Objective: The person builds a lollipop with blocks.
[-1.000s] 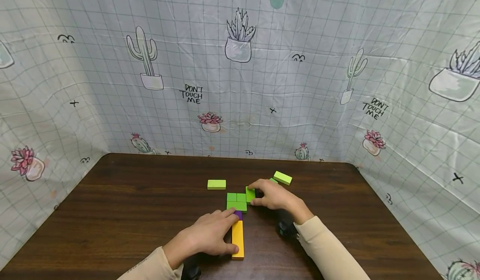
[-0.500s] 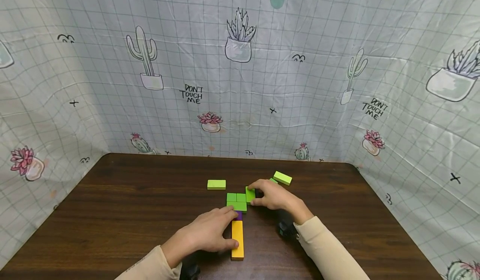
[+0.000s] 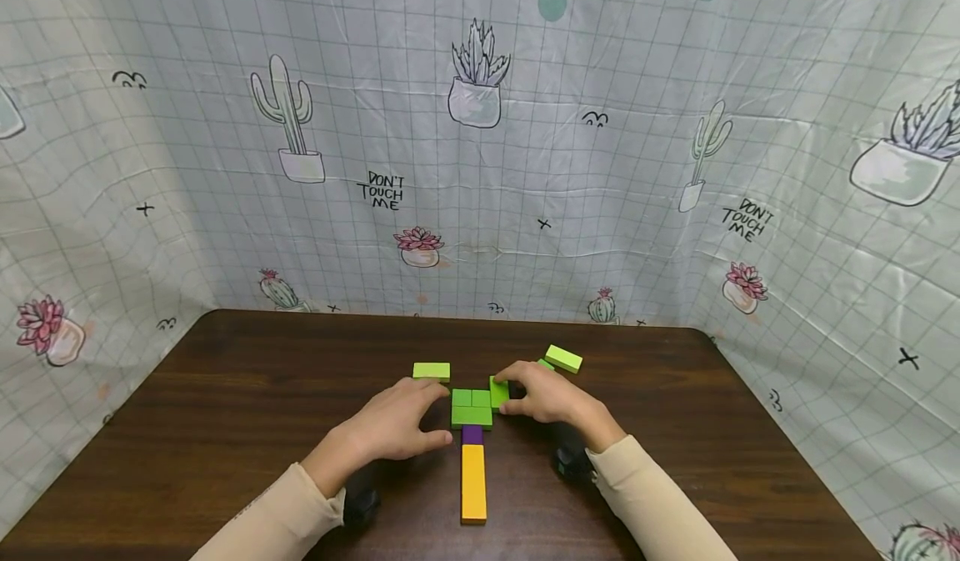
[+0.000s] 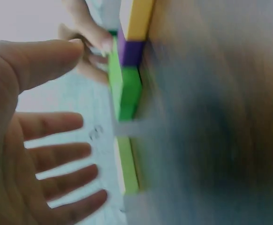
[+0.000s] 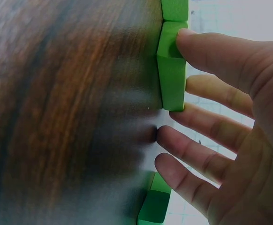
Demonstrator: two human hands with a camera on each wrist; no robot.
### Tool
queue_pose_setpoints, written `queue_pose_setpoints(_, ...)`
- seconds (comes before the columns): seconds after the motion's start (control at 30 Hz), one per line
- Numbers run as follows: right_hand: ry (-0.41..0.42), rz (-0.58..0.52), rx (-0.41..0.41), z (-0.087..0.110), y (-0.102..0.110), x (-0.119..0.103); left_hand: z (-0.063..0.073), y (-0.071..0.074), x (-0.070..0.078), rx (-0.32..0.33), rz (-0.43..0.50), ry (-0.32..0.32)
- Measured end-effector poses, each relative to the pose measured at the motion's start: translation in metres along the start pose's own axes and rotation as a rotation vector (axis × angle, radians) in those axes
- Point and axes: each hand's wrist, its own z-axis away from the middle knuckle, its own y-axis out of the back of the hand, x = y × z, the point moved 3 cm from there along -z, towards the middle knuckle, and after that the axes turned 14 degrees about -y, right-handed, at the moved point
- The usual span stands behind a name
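Observation:
My right hand (image 3: 551, 396) pinches a green block (image 3: 498, 393) between its thumb and fingers; the right wrist view shows the thumb on one end of this block (image 5: 172, 79). It stands at the right side of a group of green blocks (image 3: 472, 416), two small ones behind a wider one. A purple block (image 3: 472, 435) lies in front of the group, followed by a long yellow block (image 3: 473, 484). My left hand (image 3: 392, 423) is left of the group, thumb and fingers spread and holding nothing. Its fingertips overlap a light green block (image 3: 431, 369) in the head view.
Another light green block (image 3: 564, 358) lies at the back right, beside a green block (image 3: 547, 364) partly hidden by the right hand. All rest on a dark wooden table (image 3: 225, 428). A cactus-print curtain (image 3: 480, 169) rises along its back and sides.
My left hand has left the purple and yellow blocks and moved back and left, toward the light green block. The right hand keeps its grip on the green block.

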Motion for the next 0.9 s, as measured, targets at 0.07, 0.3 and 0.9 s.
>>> queue_pose_setpoints(0.07,-0.001,-0.004,0.0,0.0,0.0,0.0,-0.003,0.002,-0.008,0.027,-0.029,-0.008)
queue_pose_setpoints(0.3,0.001,-0.004,0.002,0.001,0.0,0.0,-0.012,0.004,-0.034,0.045,-0.079,-0.014)
queue_pose_setpoints(0.9,0.009,-0.008,0.006,0.001,-0.001,0.001,-0.028,-0.003,-0.058,-0.067,-0.025,0.033)
